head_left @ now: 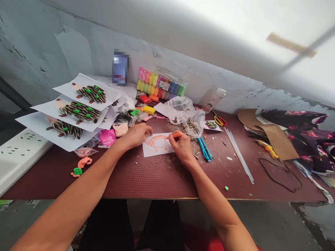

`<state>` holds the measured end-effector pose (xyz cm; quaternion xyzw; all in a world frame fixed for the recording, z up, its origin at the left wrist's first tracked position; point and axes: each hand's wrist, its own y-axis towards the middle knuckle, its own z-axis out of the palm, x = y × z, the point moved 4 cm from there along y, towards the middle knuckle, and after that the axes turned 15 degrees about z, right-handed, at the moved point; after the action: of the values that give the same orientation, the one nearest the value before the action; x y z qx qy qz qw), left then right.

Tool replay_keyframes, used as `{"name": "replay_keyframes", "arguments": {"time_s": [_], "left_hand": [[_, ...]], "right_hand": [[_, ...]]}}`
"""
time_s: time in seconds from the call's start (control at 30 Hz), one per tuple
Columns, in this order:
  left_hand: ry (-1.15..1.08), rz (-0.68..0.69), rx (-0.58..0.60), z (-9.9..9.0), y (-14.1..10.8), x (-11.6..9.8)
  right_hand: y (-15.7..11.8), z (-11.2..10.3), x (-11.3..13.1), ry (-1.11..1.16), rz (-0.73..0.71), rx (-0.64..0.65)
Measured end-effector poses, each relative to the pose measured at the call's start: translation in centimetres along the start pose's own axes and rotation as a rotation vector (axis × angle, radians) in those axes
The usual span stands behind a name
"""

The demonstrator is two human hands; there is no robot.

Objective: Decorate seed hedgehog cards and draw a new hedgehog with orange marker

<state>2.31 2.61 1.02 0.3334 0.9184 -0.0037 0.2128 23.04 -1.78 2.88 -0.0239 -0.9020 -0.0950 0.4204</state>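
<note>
My right hand (pixel 181 144) is closed around an orange crayon (pixel 177 134), its tip at the right end of an orange drawing. The drawing is an animal outline with short legs and a patterned back, on a small white sheet of paper (pixel 149 152). At the sheet's upper left corner, my left hand (pixel 137 135) has bent fingers pressed on the paper's edge. Just right of my right hand lies a blue utility knife (pixel 204 149). Behind it, striped sunflower seeds (pixel 193 128) spread around a clear plastic bag (pixel 180 108).
Sheets with seed-covered hedgehog figures (pixel 81 111) are piled at left beside a white power strip (pixel 18 153). Coloured clay packs (pixel 162 85) lean on the wall. Scissors (pixel 220 120), glue sticks (pixel 239 155), a glue gun (pixel 267 149) with its cord and a floral cloth (pixel 309 139) lie rightward.
</note>
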Motion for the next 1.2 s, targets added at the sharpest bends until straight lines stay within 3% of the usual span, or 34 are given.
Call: {"name": "replay_keyframes", "arguments": {"time_s": [0.4,0.73,1.2], "left_hand": [[0.003,-0.001,-0.010,0.0,0.0,0.1],[0.010,0.002,-0.031,0.0,-0.1,-0.1],[0.011,0.003,-0.015,-0.1,-0.1,-0.1]], "right_hand": [[0.0,-0.1,0.0,0.019,0.001,-0.020],[-0.6,0.6,1.1,0.100,-0.039,0.114],[-1.3,1.9,1.5,0.071,-0.067,0.176]]}}
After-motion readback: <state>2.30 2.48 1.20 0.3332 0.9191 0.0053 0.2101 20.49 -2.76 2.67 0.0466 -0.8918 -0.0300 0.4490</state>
